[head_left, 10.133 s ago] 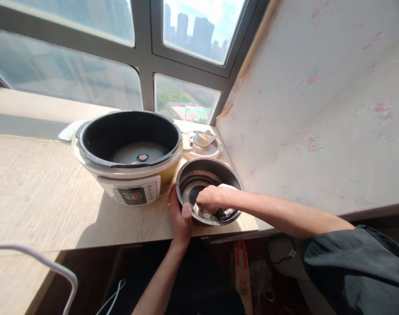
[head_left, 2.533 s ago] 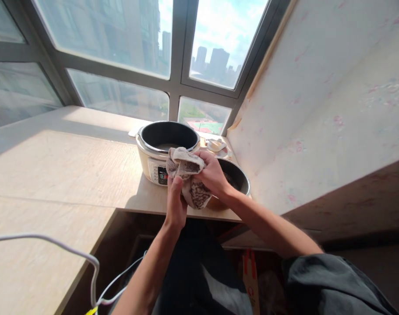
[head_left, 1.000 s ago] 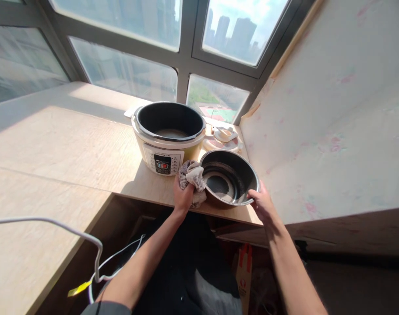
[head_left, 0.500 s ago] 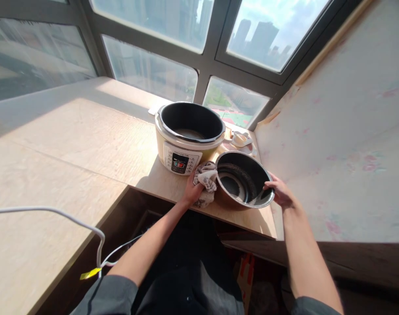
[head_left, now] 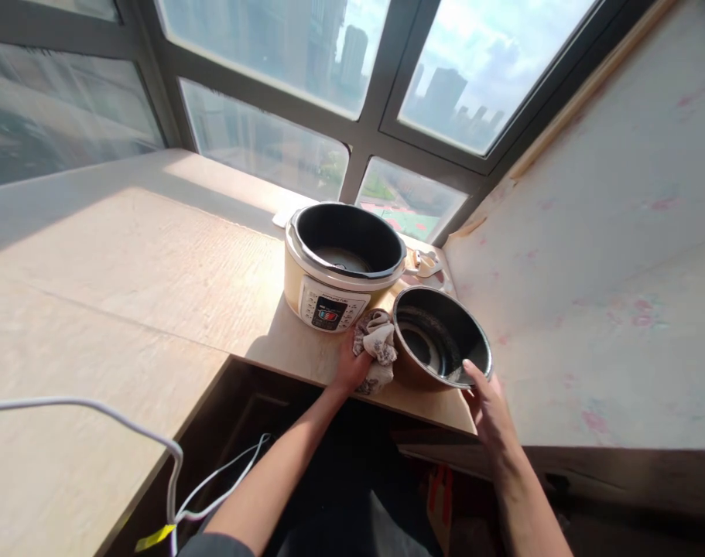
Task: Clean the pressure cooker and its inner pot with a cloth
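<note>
A crumpled, patterned cloth (head_left: 378,346) is bunched in my left hand (head_left: 352,367), against the left side of a dark inner pot (head_left: 422,379). My right hand (head_left: 487,398) grips the pot's near right rim, thumb over the edge and the other fingers around the outside, partly hidden. The pot's dark inside shows a pale ring at the bottom. Just behind the cloth stands a cream electric pressure cooker (head_left: 343,267) without a lid, its control panel (head_left: 327,309) facing me.
Behind the pot lies a white object (head_left: 426,264), partly hidden. The wooden counter (head_left: 125,271) ends at a front edge near my body. A white cable (head_left: 97,408) with a yellow tag (head_left: 155,538) hangs at left. A flowered wall (head_left: 607,271) bounds the right; windows rise behind.
My right hand has shifted from the pot's right rim to its nearer edge, thumb now inside. The whole scene sits slightly lower in view. The left hand still holds the cloth.
</note>
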A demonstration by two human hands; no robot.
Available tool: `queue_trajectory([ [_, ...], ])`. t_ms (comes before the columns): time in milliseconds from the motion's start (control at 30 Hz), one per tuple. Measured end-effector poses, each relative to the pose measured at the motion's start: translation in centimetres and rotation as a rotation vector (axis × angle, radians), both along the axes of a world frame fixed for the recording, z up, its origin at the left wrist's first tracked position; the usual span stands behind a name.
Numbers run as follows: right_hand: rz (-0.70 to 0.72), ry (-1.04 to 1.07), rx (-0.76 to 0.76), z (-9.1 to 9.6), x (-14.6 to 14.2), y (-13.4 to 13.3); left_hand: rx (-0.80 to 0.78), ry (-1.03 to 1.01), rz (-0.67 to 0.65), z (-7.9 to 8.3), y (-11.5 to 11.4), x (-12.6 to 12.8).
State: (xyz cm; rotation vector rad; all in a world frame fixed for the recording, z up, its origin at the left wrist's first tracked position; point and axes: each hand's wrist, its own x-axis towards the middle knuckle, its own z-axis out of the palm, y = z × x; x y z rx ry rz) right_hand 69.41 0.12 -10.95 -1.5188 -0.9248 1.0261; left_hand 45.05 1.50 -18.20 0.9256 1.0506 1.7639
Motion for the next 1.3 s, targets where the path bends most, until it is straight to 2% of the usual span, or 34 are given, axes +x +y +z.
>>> queue_trajectory([
  [100,-0.089,0.011,-0.022,-0.5,-1.9,-0.8,-0.014,-0.007,-0.003,-0.3,0.1,-0.1],
  [200,-0.172,0.068,-0.035,-0.6,-2.5,0.0,-0.021,-0.001,0.005,-0.6,0.1,-0.1],
  [467,-0.121,0.109,-0.067,-0.1,-1.8,0.9,-0.040,0.027,0.027,-1.1,0.0,-0.1],
  [633,-0.066,0.157,-0.116,1.2,-1.6,0.9,-0.092,0.041,0.022,-1.5,0.0,-0.3],
  [767,-0.040,0.156,-0.161,2.2,-1.5,1.0,-0.106,0.039,0.002,-1.0,-0.2,-0.5],
  [900,-0.031,0.138,-0.183,2.2,-0.5,1.1,-0.103,0.042,-0.006,-0.6,-0.1,-0.7],
  [1067,0.035,0.108,-0.202,2.0,1.8,1.8,-0.138,0.091,-0.012,-1.5,0.0,-0.7],
  [1200,0.093,0.078,-0.247,2.3,3.9,3.2,-0.155,0.091,0.038,-2.0,-0.1,-0.5],
  [1300,0.132,0.080,-0.276,2.2,5.3,4.7,-0.139,0.093,0.044,-1.8,-0.2,-0.4],
])
